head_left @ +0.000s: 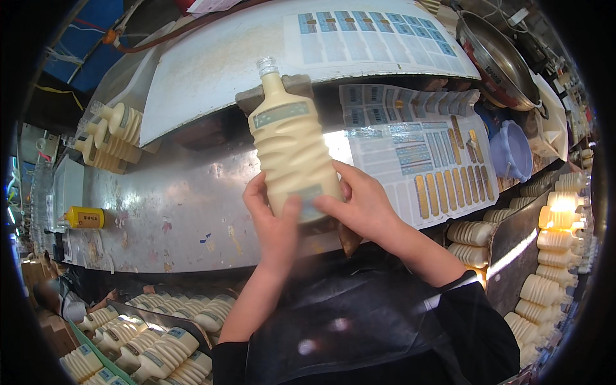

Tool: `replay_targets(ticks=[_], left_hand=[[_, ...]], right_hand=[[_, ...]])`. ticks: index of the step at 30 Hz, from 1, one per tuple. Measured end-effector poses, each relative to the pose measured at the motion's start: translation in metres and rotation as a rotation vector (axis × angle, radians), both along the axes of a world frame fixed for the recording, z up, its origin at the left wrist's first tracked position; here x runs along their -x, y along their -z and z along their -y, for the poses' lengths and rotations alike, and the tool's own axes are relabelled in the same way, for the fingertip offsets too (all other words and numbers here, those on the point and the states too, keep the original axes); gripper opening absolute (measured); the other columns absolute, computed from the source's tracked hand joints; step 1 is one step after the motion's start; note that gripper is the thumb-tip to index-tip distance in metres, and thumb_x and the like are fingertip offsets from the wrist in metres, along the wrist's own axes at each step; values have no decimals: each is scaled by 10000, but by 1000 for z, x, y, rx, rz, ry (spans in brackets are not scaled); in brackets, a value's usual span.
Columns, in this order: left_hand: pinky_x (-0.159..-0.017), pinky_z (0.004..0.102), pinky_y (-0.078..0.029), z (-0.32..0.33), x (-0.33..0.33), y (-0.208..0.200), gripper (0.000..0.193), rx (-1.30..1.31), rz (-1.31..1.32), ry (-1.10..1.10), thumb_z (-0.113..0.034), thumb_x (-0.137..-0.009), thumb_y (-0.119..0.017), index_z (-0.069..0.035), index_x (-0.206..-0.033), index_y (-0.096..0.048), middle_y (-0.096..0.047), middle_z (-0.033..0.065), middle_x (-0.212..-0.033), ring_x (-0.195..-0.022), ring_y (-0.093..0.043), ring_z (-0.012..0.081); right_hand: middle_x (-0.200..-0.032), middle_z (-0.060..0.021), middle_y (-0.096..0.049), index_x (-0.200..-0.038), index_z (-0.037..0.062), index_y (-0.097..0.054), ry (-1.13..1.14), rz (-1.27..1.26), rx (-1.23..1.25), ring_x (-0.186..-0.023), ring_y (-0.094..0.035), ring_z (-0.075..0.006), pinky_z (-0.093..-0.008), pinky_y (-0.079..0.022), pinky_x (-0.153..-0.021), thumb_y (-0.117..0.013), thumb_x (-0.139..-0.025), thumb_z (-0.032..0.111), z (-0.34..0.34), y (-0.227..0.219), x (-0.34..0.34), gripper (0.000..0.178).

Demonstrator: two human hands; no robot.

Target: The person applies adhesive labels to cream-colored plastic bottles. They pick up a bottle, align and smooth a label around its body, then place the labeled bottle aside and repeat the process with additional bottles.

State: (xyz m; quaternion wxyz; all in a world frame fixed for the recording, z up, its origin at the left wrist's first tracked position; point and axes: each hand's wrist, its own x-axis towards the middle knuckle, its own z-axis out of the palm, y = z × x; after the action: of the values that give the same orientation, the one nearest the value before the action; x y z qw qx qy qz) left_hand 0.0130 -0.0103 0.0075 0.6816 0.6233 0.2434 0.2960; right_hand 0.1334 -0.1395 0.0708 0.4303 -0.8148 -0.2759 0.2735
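A cream bottle point(292, 144) with wavy ridges and a clear threaded neck lies before me, its neck pointing away. Its upper part rests over a dark, worn block point(250, 99). Near the neck is a greenish-grey label point(281, 114); a bluish label point(308, 197) lies near the base. My left hand point(273, 221) grips the lower left side, its thumb at the edge of the bluish label and slightly blurred. From the right, my right hand point(362, 199) holds the base, with its thumb on that label's right end. The fingertips under the bottle are hidden.
Sheets of blue and gold labels point(417, 157) lie at the right on the metal table point(173, 224); more labels point(350, 25) lie on the raised white board point(218, 64). A yellow bottle point(85, 217) stands left, a purple bucket point(511, 151) right. Crates of cream bottles point(170, 346) flank me.
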Motion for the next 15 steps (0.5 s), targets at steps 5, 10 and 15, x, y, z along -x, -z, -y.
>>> replay_targets(ticks=[5,10,15], left_hand=[[-1178,415,-330,1,1,1,671,9,19,2,-97,-945,-647,-4,-1499,-279,-397,206,-1486,-1386,-412,283],[-1180,418,-327,-1,2,4,655,-30,19,6,-116,-962,-638,3,-1504,-290,-396,198,-1495,-1396,-408,283],[-1186,388,-298,-7,6,15,699,6,182,76,-274,-1023,-643,-5,-1545,-264,-415,167,-1495,-1374,-425,253]], right_hand=[[-1139,-229,-700,-1278,35,-626,-1,1,-3,-1060,-667,-412,-461,-523,-915,-760,-823,362,0,1,0,576],[-1126,-228,-703,-1278,32,-630,-4,29,-31,-1056,-671,-408,-457,-524,-914,-746,-845,364,1,8,-1,559],[-758,-32,-565,-1384,63,-606,37,-273,-239,-683,-525,-111,-287,-468,-652,-743,-871,300,7,24,-8,581]])
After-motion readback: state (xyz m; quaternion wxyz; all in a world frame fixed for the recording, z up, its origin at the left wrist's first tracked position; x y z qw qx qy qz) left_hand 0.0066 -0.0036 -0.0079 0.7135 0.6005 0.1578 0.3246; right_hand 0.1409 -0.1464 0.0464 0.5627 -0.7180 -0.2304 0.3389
